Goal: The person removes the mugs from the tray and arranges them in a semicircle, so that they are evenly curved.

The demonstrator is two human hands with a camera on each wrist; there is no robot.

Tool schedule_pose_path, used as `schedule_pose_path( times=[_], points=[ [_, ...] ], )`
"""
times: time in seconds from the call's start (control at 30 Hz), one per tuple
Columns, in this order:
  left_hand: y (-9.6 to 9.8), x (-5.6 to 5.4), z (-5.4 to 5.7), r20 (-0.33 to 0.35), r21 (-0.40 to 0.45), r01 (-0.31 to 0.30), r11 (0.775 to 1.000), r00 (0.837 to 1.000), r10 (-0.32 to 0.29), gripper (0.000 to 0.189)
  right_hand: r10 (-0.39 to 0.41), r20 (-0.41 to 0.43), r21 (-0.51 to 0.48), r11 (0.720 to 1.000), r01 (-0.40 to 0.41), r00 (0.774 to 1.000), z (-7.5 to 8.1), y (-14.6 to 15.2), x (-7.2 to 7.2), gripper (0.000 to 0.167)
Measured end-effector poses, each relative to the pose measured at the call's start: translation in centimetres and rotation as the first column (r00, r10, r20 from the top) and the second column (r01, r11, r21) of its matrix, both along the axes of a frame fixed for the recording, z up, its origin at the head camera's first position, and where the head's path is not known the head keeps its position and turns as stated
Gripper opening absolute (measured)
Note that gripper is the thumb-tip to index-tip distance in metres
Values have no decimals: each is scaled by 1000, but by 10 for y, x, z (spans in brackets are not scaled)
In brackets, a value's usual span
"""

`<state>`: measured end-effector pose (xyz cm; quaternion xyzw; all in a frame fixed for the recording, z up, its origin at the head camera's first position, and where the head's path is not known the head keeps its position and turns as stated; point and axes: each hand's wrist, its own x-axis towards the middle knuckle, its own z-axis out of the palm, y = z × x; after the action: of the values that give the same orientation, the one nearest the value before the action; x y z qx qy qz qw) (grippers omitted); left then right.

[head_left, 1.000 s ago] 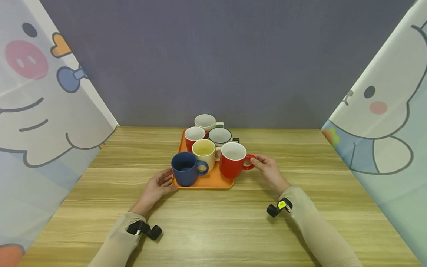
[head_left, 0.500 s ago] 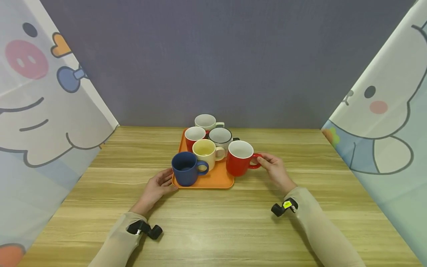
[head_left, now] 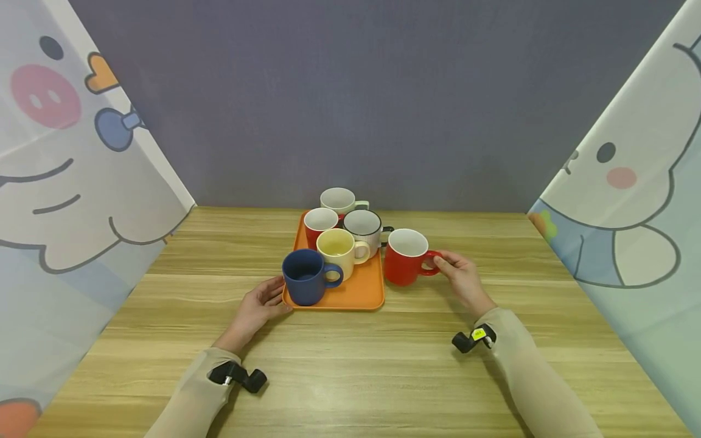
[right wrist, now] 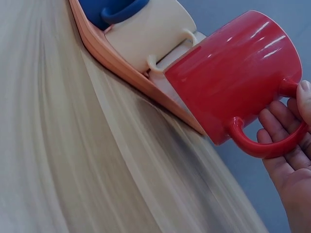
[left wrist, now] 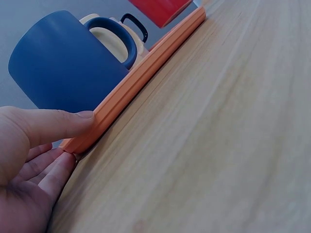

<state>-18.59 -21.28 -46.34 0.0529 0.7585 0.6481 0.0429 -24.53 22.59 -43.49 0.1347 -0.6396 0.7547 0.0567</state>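
My right hand (head_left: 462, 277) grips the handle of a large red mug (head_left: 403, 261), white inside. The mug hangs upright just above the table, beside the right edge of an orange tray (head_left: 356, 294). In the right wrist view, fingers pass through the red handle (right wrist: 272, 148). At the tray's near-left corner, my left hand (head_left: 260, 307) pinches the rim, thumb on top and fingers against the side, as the left wrist view shows. Nearest to it stands a blue mug (head_left: 305, 278). Behind that is a cream mug (head_left: 336, 252), yellow inside.
A smaller red mug (head_left: 317, 230) and a white mug with black rim (head_left: 362, 234) stand on the tray. A pale mug (head_left: 338, 199) is at the tray's far end. The wooden table (head_left: 350, 365) ends at a grey back wall (head_left: 350, 103).
My right hand has carried the large red mug rightward and slightly back, from over the tray to beside it. The left hand and the tray have stayed put.
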Motion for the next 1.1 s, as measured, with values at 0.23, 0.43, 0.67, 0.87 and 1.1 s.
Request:
schedule_pose_path(
  times=[0.23,0.43,0.67,0.87,1.1],
  points=[
    [0,0,0,0,-12,-3,1000,1000,3,75,-58,40,7,998,58,997,-1,7,0,27],
    [-1,-1,-1,-2,-15,-3,1000,1000,3,75,-57,36,-37,998,58,998,-4,14,-2,33],
    [0,0,0,-5,-1,-1,1000,1000,1,75,-107,71,-54,992,111,992,-5,20,-2,33],
    [0,-1,-2,-1,1,-4,1000,1000,4,75,-149,90,-57,986,155,985,-7,26,-4,33],
    [0,0,0,-4,-5,-3,1000,1000,3,74,-175,109,-75,980,183,979,-12,33,-8,28]
  ],
)
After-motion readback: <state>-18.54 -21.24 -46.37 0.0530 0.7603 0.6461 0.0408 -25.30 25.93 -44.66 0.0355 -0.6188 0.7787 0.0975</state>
